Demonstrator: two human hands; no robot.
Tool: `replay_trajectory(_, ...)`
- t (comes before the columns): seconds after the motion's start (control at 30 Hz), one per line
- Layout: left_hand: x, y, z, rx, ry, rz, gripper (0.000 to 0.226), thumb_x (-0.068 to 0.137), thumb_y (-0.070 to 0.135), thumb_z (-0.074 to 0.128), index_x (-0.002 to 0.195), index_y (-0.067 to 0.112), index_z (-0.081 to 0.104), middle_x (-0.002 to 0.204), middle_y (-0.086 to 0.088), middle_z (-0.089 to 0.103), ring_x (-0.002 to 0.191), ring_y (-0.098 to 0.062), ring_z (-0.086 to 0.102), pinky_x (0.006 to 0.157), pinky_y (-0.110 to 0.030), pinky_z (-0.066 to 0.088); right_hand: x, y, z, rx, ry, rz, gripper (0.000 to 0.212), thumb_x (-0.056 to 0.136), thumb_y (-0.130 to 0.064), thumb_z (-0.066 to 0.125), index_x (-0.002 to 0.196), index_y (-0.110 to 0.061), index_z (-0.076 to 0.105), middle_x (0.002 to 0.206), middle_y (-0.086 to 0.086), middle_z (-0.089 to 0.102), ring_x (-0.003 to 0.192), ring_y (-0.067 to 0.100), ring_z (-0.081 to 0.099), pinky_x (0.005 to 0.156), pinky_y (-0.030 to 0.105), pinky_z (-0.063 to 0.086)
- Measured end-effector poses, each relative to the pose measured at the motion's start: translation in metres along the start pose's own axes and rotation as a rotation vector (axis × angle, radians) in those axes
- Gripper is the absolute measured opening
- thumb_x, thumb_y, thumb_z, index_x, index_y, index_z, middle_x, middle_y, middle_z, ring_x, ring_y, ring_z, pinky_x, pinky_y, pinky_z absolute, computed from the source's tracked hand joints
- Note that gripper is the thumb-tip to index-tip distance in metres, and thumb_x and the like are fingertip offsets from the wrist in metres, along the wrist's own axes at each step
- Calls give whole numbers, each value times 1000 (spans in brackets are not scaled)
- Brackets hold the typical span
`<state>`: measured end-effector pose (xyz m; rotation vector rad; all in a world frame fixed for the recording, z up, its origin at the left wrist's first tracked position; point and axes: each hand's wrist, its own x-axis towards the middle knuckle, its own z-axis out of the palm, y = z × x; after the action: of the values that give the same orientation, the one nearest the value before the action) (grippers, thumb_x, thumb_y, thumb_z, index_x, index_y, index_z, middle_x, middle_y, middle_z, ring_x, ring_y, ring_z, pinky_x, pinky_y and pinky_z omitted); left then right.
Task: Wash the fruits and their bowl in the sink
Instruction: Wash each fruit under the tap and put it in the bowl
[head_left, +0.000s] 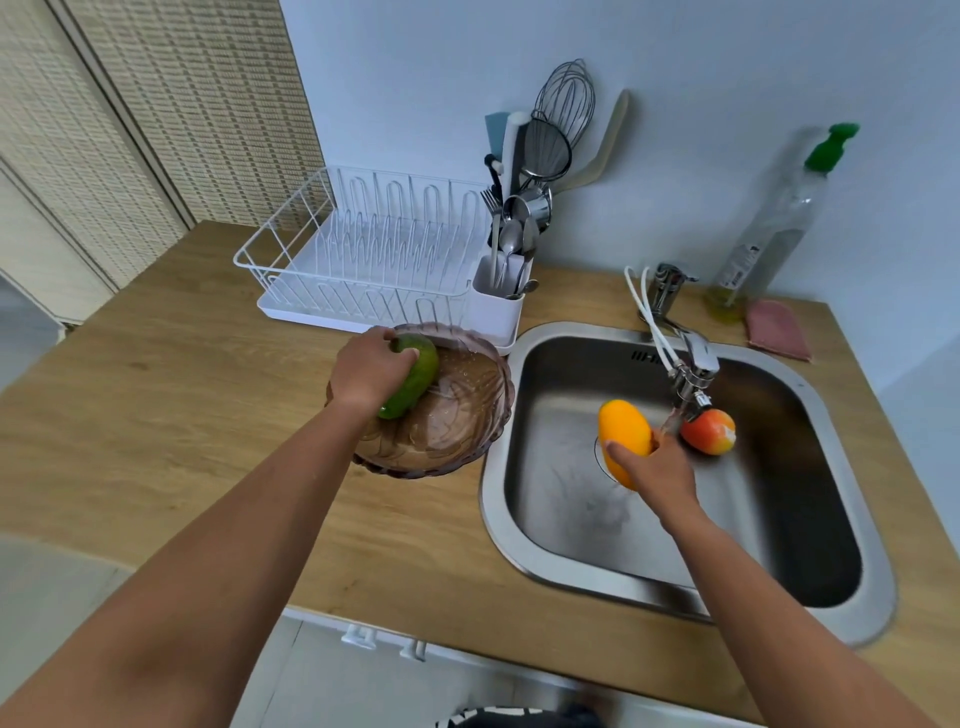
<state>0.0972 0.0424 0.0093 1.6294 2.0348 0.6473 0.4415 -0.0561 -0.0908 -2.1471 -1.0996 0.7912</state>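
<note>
The right hand (655, 465) fingers grip the long yellow mango (623, 434) upright, just left of the tap stream; the left hand (370, 370) fingers clasp the green mango (415, 379) in the brown glass bowl (467, 415).

We count three fruits: one green mango (415, 375), one yellow-orange mango (623, 431) and one red-orange round fruit (709, 431). We see one ribbed brown glass bowl (457, 415), one stainless steel sink (545, 561), one chrome tap (693, 371), one white wire dish rack (363, 249), one clear bottle with a green cap (769, 228), one pink cloth (778, 329) and one wire whisk (566, 98). Two hands show, left (371, 370) and right (654, 467).
</note>
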Motion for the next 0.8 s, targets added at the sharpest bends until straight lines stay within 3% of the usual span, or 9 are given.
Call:
replay_trajectory(0.13,-16,30,9,45,75,120,46,85,42,59,128,24,66,131,-11,62,123,-29,56,102,-41,47,-1,0,-4,17,-17,-16,74,76,-48,75,135,-13,48,126,13,58,109,33,59,91,49,52)
replay_trajectory(0.2,-31,55,20,-57,70,189,38,87,37,59,123,28,67,125,-6,62,115,-23,60,101,-38,47,0,2,-8,41,-32,-37,79,74,-48,77,138,-14,46,129,13,56,112,32,58,94,50,51)
replay_trajectory(0.3,-57,92,51,-333,-94,238,24,88,30,63,111,28,71,100,4,70,90,-11,66,86,-30,53,1,4,-16,84,-51,-69,79,74,-44,79,139,-15,45,131,10,54,115,31,56,96,51,50)
replay_trajectory(0.37,-71,111,80,-432,-268,226,21,89,30,66,108,25,72,90,6,71,87,-14,69,80,-32,57,2,5,-22,106,-62,-86,76,74,-42,80,137,-16,47,127,8,56,113,29,57,95,50,50)
replay_trajectory(0.5,-88,136,132,-436,-628,11,47,93,42,63,134,20,56,121,-5,64,99,-22,68,64,-30,59,1,6,-34,130,-87,-133,74,71,-44,81,133,-20,49,122,4,57,108,24,58,92,47,52)
replay_trajectory(0.57,-92,143,151,-491,-749,-144,56,94,45,62,142,20,46,131,-11,58,99,-28,68,65,-31,59,2,7,-41,137,-106,-136,73,71,-42,82,133,-20,48,125,3,55,111,23,56,94,45,51)
replay_trajectory(0.7,-91,146,175,-694,-886,-332,53,94,42,63,138,18,47,132,-20,58,88,-35,72,69,-38,63,5,13,-51,176,-161,-140,67,73,-36,82,132,-23,51,126,0,54,110,20,56,94,41,52)
replay_trajectory(0.8,-90,148,187,-778,-899,-425,47,93,39,67,130,17,50,126,-23,60,83,-34,73,66,-36,64,9,18,-58,284,-152,-129,42,87,-28,71,128,-24,59,120,1,58,110,23,59,91,41,52)
